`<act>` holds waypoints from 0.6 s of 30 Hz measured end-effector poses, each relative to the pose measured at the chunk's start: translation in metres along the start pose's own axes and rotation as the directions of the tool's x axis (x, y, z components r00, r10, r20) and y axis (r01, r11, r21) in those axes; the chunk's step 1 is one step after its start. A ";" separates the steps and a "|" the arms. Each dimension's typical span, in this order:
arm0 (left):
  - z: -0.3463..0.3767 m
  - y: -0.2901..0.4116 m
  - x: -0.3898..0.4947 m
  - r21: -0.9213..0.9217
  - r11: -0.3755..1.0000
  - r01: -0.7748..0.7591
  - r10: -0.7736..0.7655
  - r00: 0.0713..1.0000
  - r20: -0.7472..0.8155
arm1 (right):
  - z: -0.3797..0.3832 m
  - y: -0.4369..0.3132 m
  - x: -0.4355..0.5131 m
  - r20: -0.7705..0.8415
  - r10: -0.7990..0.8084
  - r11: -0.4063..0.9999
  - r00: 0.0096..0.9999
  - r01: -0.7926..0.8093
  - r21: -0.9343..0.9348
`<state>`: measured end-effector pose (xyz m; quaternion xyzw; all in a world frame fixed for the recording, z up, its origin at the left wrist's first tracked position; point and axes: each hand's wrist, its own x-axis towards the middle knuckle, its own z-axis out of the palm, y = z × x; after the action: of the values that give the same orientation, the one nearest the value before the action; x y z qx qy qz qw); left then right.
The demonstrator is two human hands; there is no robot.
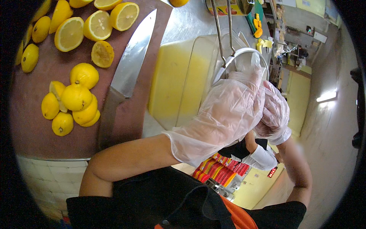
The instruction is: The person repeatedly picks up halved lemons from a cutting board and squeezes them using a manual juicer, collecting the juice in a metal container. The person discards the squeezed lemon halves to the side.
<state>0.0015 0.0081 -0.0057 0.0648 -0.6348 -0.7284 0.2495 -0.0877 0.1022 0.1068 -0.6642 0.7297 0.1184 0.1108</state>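
Both my hands wear clear plastic gloves and meet over a round strainer (251,50) with a pale rim and a two-wire metal handle. My left hand (231,106) lies across the near side of the strainer, its back towards me. Close against it, my right hand (273,111) has curled fingers. Whatever lies between the palms is hidden. Beneath and beside them stands a clear plastic container (204,45) with yellow liquid (171,83) showing through its wall.
A brown cutting board (37,106) carries a large chef's knife (137,51), cut lemon halves (69,34), a squeezed-looking half (102,54) and a pile of lemon pieces (76,97). A labelled tin can (226,7) stands on the metal table (187,20). Another person's white sleeve (261,159) shows beyond my arms.
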 end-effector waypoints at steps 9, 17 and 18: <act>-0.002 0.003 0.002 0.022 1.000 -0.002 0.002 1.000 0.000 | 0.013 -0.020 -0.009 0.135 0.916 0.055 0.378 -0.453 0.890; -0.003 0.003 -0.005 0.029 1.000 -0.007 0.007 1.000 0.008 | 0.003 -0.002 -0.004 -0.075 0.121 0.986 0.990 -0.111 0.127; -0.003 0.003 -0.005 0.028 1.000 -0.007 0.007 1.000 0.008 | 0.005 -0.004 -0.005 -0.115 0.210 0.968 0.971 -0.190 0.163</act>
<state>0.0076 0.0078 -0.0049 0.0633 -0.6462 -0.7187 0.2488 -0.0833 0.1087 0.1035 -0.5831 0.8057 0.0296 0.0999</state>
